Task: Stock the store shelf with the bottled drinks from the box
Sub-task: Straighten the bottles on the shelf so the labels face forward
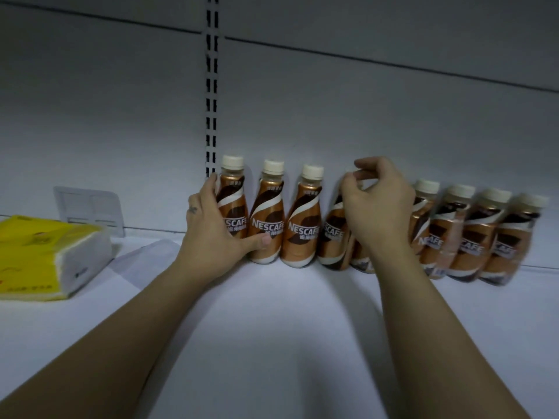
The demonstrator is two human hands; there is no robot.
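I see a white shelf (272, 343) filling the lower view, its back panel (332, 110) rising behind with a slotted upright (211, 86) left of centre. My two forearms reach in from the bottom edge. Along the back of the shelf stands a row of brown coffee bottles (302, 219) with cream caps, touching or nearly so; the ones at the far right are blurred and look tilted. At the left edge lies a yellow tissue pack (39, 255) on its side, well apart from the row, with a clear plastic divider (90, 207) standing behind it against the panel. My left hand (211, 234) is spread wide against the first bottle (233, 207), fingers around its left side and the thumb stretched across to the base of the second. My right hand (378, 204) hangs in front of the middle of the row, fingers curled with the tips pinched near a bottle's neck; I cannot tell whether it actually grips one. I see no box.
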